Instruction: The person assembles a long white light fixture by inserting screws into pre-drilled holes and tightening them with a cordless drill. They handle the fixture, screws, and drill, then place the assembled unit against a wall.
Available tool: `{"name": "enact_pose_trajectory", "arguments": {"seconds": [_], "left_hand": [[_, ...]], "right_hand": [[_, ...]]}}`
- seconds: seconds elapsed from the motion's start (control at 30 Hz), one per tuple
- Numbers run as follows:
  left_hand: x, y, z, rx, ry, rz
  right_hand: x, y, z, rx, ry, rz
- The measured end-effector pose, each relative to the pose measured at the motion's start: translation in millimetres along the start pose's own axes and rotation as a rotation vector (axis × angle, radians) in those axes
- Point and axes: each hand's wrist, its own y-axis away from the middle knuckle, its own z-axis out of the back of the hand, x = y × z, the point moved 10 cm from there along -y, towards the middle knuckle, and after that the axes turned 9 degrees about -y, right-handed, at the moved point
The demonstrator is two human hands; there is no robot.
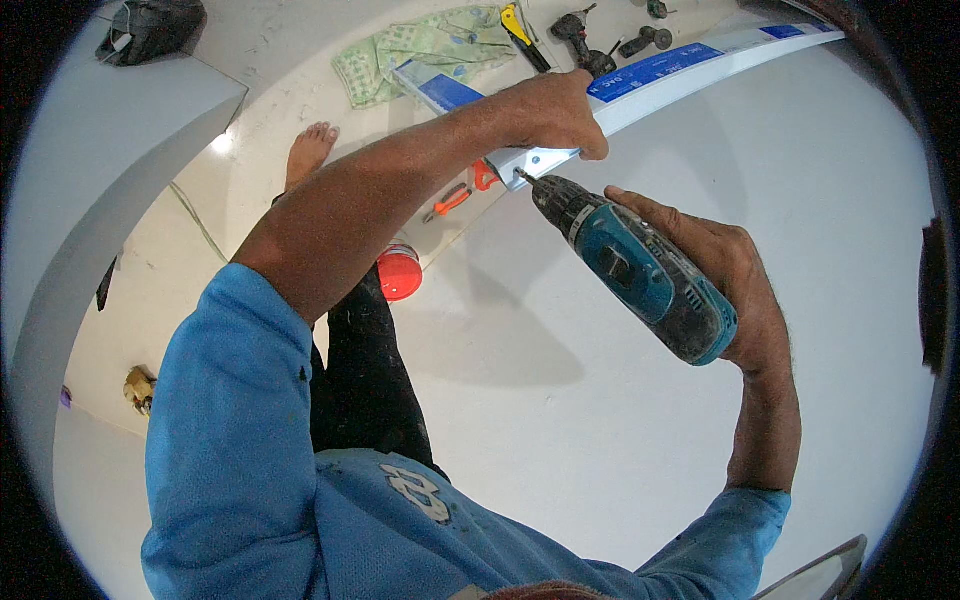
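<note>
My left hand grips a long white metal channel with blue labels, pressing it against a white wall. My right hand holds a teal and black cordless drill. The drill's bit tip touches the lower flange of the channel just below my left hand. My blue sleeves and dark trousers fill the lower part of the view.
Down on the floor lie a red round lid, orange-handled pliers, a green patterned cloth, a yellow tool and another dark drill. My bare foot stands near a white ledge at left.
</note>
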Motion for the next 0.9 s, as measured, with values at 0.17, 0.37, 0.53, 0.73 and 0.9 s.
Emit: {"name": "enact_pose_trajectory", "arguments": {"seconds": [0.17,0.37,0.53,0.73,0.9], "left_hand": [[1,-1,0,-0.015,-0.025,0.011],[1,-2,1,-0.006,-0.017,0.001],[1,0,2,-0.020,-0.009,0.008],[-4,-1,4,-0.016,0.007,-0.034],[-4,-1,8,0.005,-0.035,0.040]], "right_hand": [[10,-3,2,0.012,0.053,0.079],[15,-5,4,0.024,0.095,0.124],[6,-5,4,0.021,-0.001,0.102],[28,-1,9,0.019,0.170,0.184],[30,22,4,-0.019,0.155,0.115]]}}
